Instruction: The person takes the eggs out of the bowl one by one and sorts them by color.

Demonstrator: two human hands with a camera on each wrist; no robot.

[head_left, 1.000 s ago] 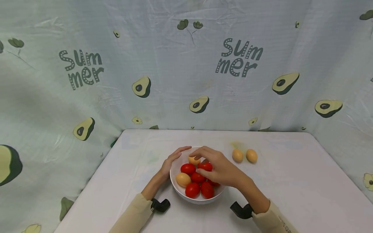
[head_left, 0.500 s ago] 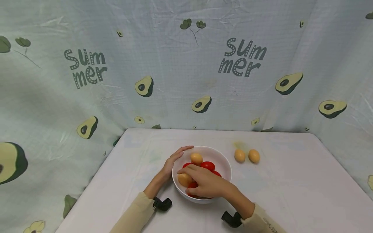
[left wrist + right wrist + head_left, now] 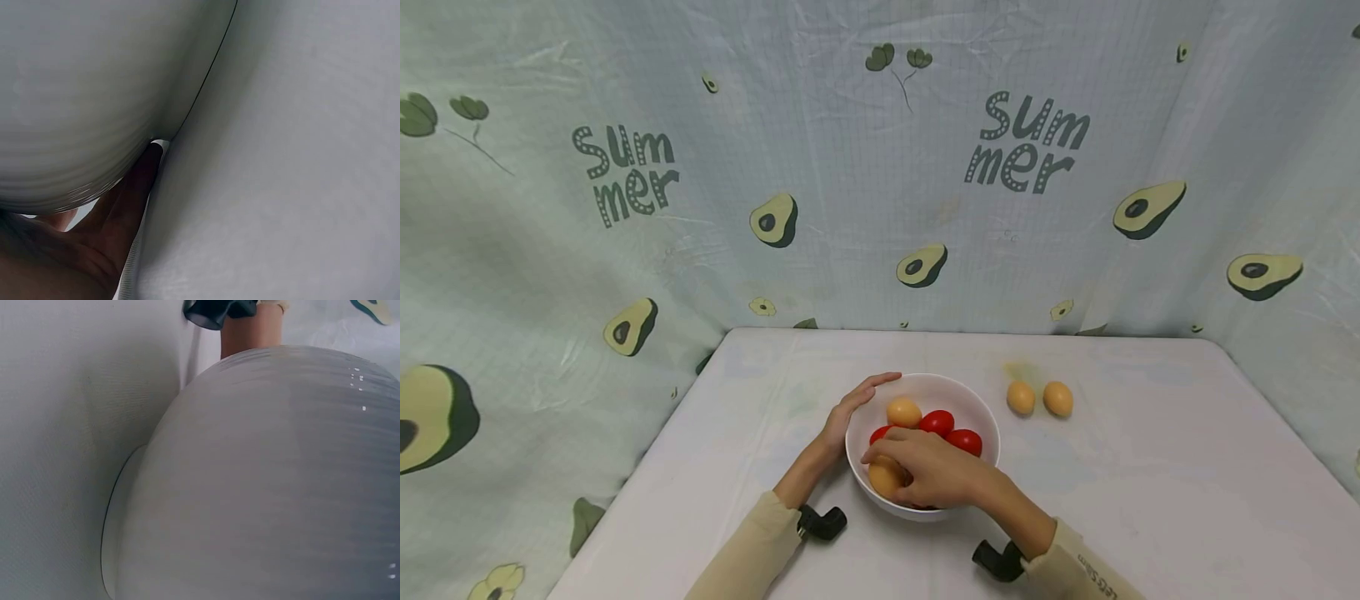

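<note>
- White is the bowl [image 3: 977, 417] in the head view, standing near the middle of the pale counter [image 3: 1150, 500]. The right hand [image 3: 928, 475] reaches into its near side, fingers curled round a tan egg [image 3: 883, 477] that lies against the bowl's near-left wall. The left hand [image 3: 846, 412] lies against the bowl's outer left side with fingers straight and relaxed, fingertips at the rim — it holds nothing.
- Also in the bowl: a second tan egg [image 3: 903, 412] at the far-left side, and red tomatoes [image 3: 964, 441] beside and behind the right hand; some are hidden under that hand. Two more eggs [image 3: 1040, 398] lie on the counter to the right of the bowl, just beside each other and apart from it. A sheet printed with avocados [image 3: 917, 267] hangs behind and at both sides. Each wrist carries a small black camera mount [image 3: 823, 523].
- Left wrist view: the bowl's white outer wall [image 3: 94, 94] fills the upper left, the counter [image 3: 300, 187] the right. The left hand's fingers [image 3: 134, 194] lie straight along the bowl's foot, touching it.
- Right wrist view: the bowl's outer wall [image 3: 269, 487] fills most of the picture, standing on the counter [image 3: 62, 425]. Beyond it the left forearm [image 3: 250, 331] shows — the right hand itself is out of sight here.
</note>
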